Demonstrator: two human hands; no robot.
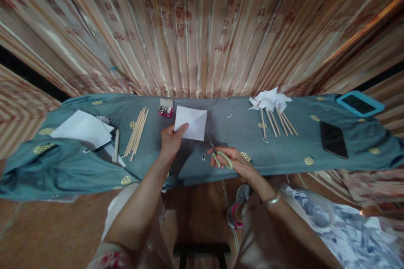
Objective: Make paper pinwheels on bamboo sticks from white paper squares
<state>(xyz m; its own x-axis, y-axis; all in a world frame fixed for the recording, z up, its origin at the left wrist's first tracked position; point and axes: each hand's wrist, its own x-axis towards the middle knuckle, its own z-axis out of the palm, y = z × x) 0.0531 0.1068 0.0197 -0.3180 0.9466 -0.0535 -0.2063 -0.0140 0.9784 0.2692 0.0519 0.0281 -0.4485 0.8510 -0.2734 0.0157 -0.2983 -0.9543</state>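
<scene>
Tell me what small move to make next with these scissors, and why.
Probably bring the scissors in the right hand to the near right corner of the white paper: their tips point there, the left hand grips the near left corner, and the visible edges look uncut.

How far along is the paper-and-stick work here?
Looks done: the white paper pinwheels on sticks at the right. In hand: a square sheet in the left hand, no cut visible, and green-handled scissors in the right hand. Apparently left: that sheet, plus the bare sticks and loose paper at the left.
</scene>
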